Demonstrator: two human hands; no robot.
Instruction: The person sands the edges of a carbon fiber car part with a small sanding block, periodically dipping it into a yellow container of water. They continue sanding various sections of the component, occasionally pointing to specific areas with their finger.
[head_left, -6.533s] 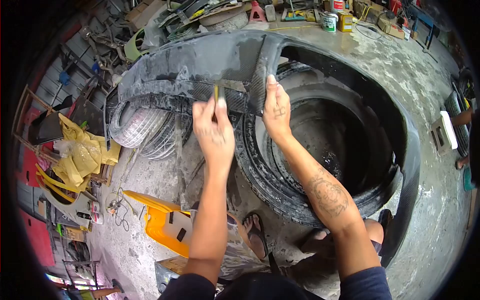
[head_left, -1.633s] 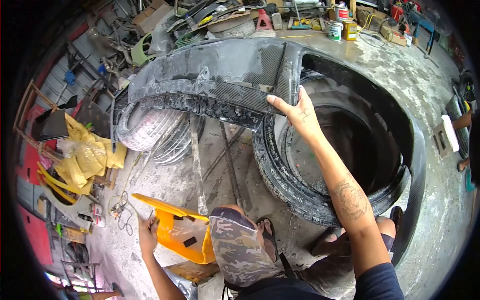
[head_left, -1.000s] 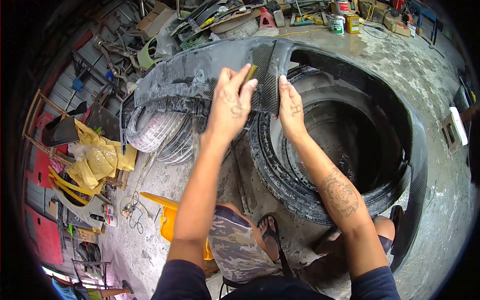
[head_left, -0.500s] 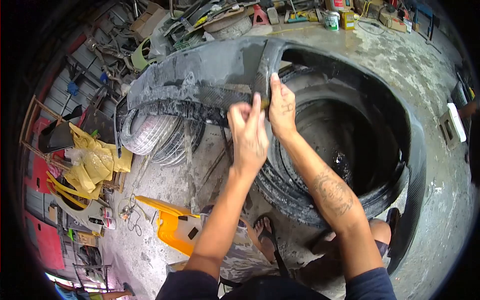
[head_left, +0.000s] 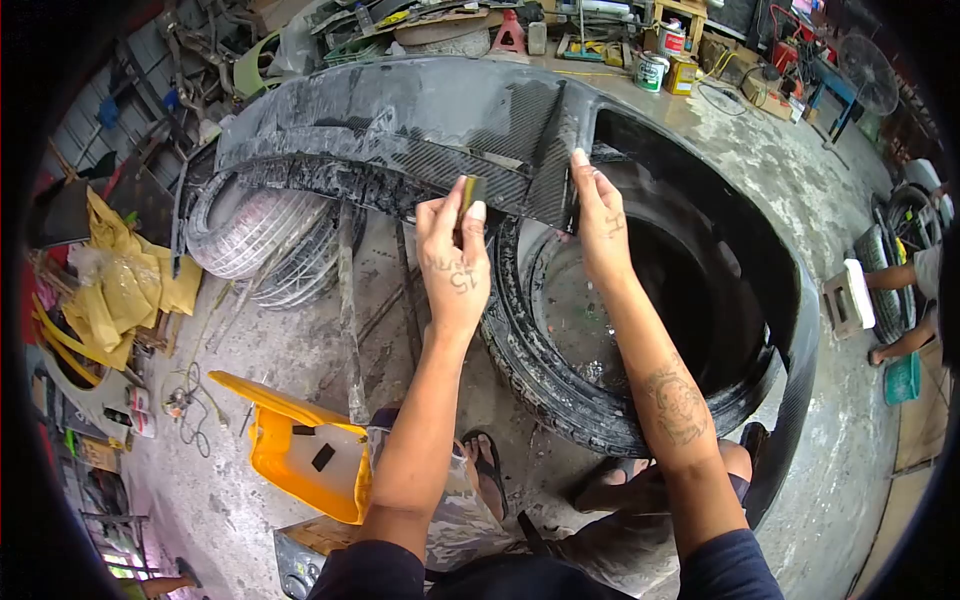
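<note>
A large dark car bumper (head_left: 410, 95), with carbon-fibre weave and grey smears, stretches across the view over tires. My left hand (head_left: 455, 262) pinches a small sanding block (head_left: 475, 192), dark with a yellowish side, and holds it up at the bumper's lower edge. With the thumb on top, my right hand (head_left: 604, 222) grips the upright strip beside the bumper's big opening; its other fingers are partly hidden. Beneath the opening lies a black tire (head_left: 560, 385), and a dusty tire (head_left: 245, 235) lies under the left end.
A yellow bin (head_left: 275, 460) holding small black pieces stands at lower left. Yellow paper (head_left: 125, 275) is heaped at the left. Cans (head_left: 650, 72) and a red jack stand (head_left: 510, 32) line the back. At right, another person's arm (head_left: 890, 277) appears near a white stool (head_left: 848, 298).
My left hand has moved left, away from my right hand, and the block now shows tilted upright. The view has shifted, revealing the person at right. My right hand keeps hold of the bumper.
</note>
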